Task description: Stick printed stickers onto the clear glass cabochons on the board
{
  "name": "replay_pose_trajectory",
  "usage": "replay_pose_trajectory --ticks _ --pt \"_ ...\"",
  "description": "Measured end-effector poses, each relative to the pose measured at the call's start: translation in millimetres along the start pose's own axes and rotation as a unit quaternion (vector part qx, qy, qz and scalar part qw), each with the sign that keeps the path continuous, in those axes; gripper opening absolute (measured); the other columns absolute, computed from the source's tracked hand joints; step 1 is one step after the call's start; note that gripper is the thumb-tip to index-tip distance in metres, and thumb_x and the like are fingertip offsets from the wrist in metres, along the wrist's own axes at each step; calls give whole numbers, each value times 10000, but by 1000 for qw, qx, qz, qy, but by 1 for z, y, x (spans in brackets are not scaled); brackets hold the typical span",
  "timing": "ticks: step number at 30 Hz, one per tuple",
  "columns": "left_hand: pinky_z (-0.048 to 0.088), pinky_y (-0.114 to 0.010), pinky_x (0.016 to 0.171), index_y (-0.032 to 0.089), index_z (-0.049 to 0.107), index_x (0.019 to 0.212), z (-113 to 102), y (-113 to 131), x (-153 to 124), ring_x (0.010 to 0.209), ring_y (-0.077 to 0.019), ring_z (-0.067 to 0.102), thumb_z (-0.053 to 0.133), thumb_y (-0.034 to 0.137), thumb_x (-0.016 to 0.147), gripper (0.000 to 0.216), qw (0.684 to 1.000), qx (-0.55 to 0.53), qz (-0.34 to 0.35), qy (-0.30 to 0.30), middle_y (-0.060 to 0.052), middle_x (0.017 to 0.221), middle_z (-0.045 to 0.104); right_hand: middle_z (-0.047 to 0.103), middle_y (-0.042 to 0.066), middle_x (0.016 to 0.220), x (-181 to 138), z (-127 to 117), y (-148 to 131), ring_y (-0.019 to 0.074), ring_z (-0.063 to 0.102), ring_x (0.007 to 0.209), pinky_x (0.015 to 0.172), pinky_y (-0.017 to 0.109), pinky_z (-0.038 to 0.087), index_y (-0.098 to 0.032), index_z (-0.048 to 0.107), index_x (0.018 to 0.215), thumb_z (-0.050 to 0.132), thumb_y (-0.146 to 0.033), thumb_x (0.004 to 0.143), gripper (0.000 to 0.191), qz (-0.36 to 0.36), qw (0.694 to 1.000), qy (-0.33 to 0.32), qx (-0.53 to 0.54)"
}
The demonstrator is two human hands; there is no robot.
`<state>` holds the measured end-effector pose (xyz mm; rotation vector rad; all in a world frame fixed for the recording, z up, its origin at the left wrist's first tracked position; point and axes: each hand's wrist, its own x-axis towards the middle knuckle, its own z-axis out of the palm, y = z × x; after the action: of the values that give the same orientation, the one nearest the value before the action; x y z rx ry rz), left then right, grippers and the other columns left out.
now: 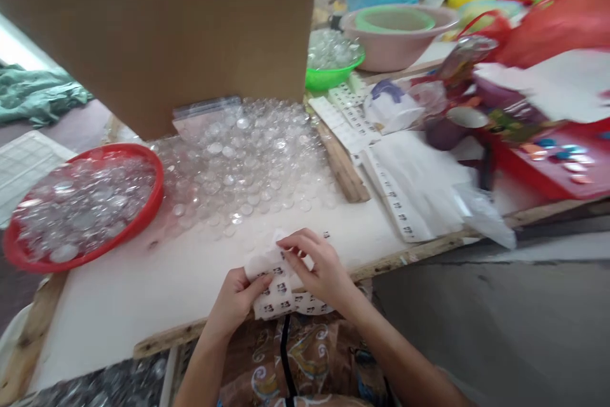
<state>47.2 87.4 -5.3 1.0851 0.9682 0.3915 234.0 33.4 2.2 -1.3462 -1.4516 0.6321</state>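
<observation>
My left hand (235,299) grips a white sheet of stickers (281,289) printed with rows of small dark figures, thumb on top. The sheet hangs over the table's near edge, close to my apron. Over its upper part my right hand (317,264) is closed, thumb and forefinger pinched together; a small pale bit shows at the fingertips, too blurred to name. Just beyond my hands, many clear, flat glass pebbles (267,159) lie spread on the white tabletop (143,293).
At left stands a round red tray (155,204) full of clear pebbles. A big cardboard sheet (190,26) rises behind. To the right lie a wooden strip (345,169), more sticker sheets (395,200), a green bowl (328,79), a pink basin (395,48) and a red tray (538,172).
</observation>
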Motion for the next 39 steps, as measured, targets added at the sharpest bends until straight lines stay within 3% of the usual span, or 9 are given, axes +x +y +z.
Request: replay_pose_trajectory --ticks 3,10,16,26,35,39 --pt "447 -264 551 95 740 758 -1 0 4 586 -192 570 800 497 654 420 1000 14 -22 10 -63 659 687 605 74 981 3 -2 -2 169 602 905 795 291 512 -189 636 1090 526 -131 888 237 0 1000 -9 -11" --pt "490 -298 564 119 738 696 -1 2 7 606 -222 585 846 535 550 454 999 -12 -50 16 -58 629 681 625 47 960 3 -6 -3 151 606 864 775 262 503 -204 644 1089 612 -153 866 231 21 999 -30 -24" --pt "496 -320 560 120 758 774 -2 -1 3 614 -245 605 851 536 540 486 996 -30 -86 17 -68 655 695 646 39 856 1 -2 -3 154 617 833 759 254 500 -189 664 915 588 -129 869 107 -16 999 -6 -52" --pt "483 -299 559 114 750 782 -4 -5 2 616 -222 584 835 504 605 437 997 -45 -68 7 -64 678 691 676 63 885 -2 6 -2 174 619 829 765 282 500 -188 613 1032 451 -163 959 179 -91 983 -10 -162" --pt "388 -247 524 100 710 685 1 -6 -9 561 -157 498 797 468 666 378 1000 -24 6 11 -40 608 621 636 92 982 -11 8 -2 189 633 889 761 297 548 -214 593 1143 442 -125 939 269 -139 984 -10 -109" --pt "409 -263 598 94 750 800 4 -9 -13 626 -166 517 803 444 646 386 998 -65 17 4 -50 690 651 644 74 949 -13 6 4 180 653 863 732 258 554 -241 604 1098 484 -148 926 229 -144 985 1 -93"
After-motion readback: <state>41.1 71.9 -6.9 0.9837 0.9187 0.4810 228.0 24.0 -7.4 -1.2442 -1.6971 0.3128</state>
